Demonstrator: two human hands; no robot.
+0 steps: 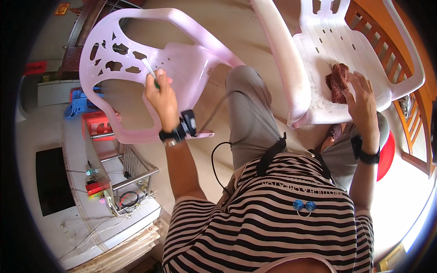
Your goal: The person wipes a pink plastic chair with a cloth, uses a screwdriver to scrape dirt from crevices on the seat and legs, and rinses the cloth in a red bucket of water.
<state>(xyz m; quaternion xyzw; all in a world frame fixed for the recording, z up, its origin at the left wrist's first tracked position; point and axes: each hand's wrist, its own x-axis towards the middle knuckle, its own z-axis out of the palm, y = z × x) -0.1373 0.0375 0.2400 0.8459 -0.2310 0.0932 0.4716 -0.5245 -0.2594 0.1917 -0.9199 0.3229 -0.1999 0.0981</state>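
Note:
My left hand (162, 97) grips a slim tool (149, 70) with a pale, flat end and a green part near the fingers; its exact kind is unclear. It is held in front of the openwork back of a pink plastic armchair (184, 63). On the seat of a paler plastic armchair (336, 44) lies a folded reddish-brown cloth (339, 83). My right hand (362, 92) is at the cloth's right edge, thumb against it and fingers spread; whether it grips the cloth is not clear. Dark marks show on the seat around the cloth.
A black cable (213, 160) loops beside my left leg. Left stands a metal-railed rack (136, 167) with tangled wires, near red (99, 124) and blue plastic stools (78, 106). A slatted wooden bench (414, 133) borders the right, a red round seat (386, 157) beneath me.

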